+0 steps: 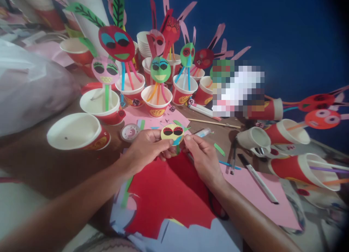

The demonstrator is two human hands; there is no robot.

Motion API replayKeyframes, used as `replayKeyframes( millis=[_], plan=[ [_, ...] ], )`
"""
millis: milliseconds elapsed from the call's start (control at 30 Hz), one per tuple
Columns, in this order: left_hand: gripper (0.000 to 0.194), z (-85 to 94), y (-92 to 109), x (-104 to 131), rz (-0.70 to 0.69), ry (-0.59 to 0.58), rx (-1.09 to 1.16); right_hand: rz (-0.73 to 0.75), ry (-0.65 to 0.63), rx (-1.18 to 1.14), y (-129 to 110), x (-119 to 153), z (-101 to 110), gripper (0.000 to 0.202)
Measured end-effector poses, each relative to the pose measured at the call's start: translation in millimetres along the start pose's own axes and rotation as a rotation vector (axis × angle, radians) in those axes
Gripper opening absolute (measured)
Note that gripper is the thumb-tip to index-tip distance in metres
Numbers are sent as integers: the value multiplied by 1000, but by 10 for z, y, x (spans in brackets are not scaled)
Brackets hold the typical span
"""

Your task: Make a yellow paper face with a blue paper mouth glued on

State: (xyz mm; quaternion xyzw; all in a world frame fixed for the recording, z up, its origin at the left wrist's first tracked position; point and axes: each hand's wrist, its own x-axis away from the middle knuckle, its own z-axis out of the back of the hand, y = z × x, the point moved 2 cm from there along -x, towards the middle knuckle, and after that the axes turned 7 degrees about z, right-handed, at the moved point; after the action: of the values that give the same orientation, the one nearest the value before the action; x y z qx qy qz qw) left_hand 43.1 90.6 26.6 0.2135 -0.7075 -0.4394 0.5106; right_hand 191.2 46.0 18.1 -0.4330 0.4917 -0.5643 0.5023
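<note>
A small yellow paper face (165,138) with black eyes and red marks above them is held between the thumb and fingers of my left hand (149,147). A blue paper piece (178,139) lies at its lower right. My right hand (201,154) is closed in a pinch at the face's right edge; whether it grips the face or a tiny piece beside it is hidden by the fingers. Green strips (181,125) show just behind the face. Below both hands lies a sheet of red paper (169,194) with cut edges.
Red-and-white paper cups (156,108) holding decorated paper faces (117,43) on straws stand behind. Nearer left is a wide paper cup (73,130). At right lie a marker (257,177), pink paper (275,201), a white mug (253,139) and tipped cups (302,168). A plastic bag (29,88) bulges at left.
</note>
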Motion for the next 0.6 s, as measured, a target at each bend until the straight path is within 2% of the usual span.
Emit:
replayKeyframes(
  millis=[133, 367, 600],
  plan=[
    [10, 15, 25, -4, -17, 4, 1, 23, -23, -14, -15, -7, 16, 32],
    [12, 29, 16, -9, -31, -22, 9, -59, -100, -75, -40, 9, -34, 13],
    [13, 21, 29, 29, -14, -3, -29, -64, -65, 23, -57, 8, -44, 18]
  ],
)
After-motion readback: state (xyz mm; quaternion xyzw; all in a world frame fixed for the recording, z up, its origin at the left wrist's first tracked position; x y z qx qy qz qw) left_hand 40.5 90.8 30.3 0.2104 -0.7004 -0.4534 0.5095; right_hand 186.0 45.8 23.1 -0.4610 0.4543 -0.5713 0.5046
